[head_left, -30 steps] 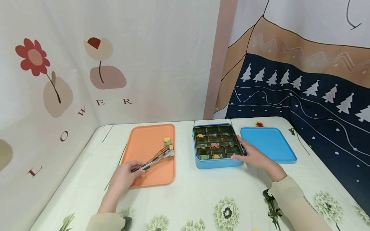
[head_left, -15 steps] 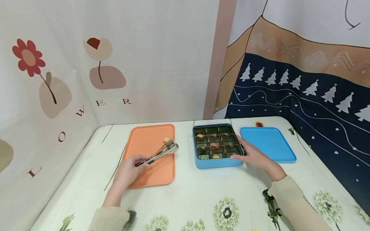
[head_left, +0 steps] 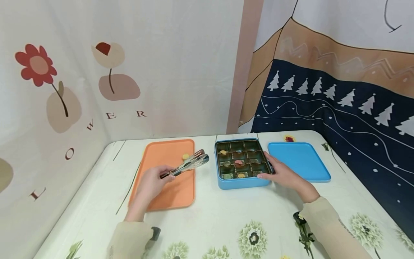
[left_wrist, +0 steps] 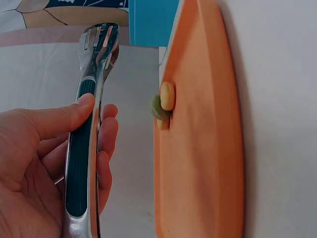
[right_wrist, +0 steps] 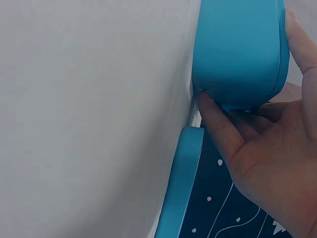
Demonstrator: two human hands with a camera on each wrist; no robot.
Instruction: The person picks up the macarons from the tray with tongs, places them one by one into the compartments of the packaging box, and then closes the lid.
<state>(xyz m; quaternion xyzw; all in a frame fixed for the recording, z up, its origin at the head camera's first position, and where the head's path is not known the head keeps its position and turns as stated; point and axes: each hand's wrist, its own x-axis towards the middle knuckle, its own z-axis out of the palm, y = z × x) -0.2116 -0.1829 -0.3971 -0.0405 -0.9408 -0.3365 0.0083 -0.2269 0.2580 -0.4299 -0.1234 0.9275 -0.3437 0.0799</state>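
My left hand [head_left: 160, 175] grips metal tongs with a dark handle [head_left: 189, 163], lifted above the right edge of the orange tray [head_left: 161, 194]. The tongs' tips point toward the blue tin [head_left: 240, 182] and are pressed together; whether they hold anything I cannot tell. In the left wrist view my left hand [left_wrist: 54, 148] wraps the tongs [left_wrist: 94, 99], and small yellow and green sweets [left_wrist: 163, 101] lie on the orange tray [left_wrist: 198, 173]. My right hand [head_left: 279, 174] clasps the tin's front right corner. The tin has nine compartments, several with small pieces.
The tin's blue lid [head_left: 299, 162] lies flat right of the tin, close behind my right hand. Patterned cloth walls stand at the back and both sides. A floral tablecloth [head_left: 220, 216] covers the table in front.
My left hand has raised the tongs off the sweets on the tray and carried them right, toward the tin. The right hand has stayed on the tin.
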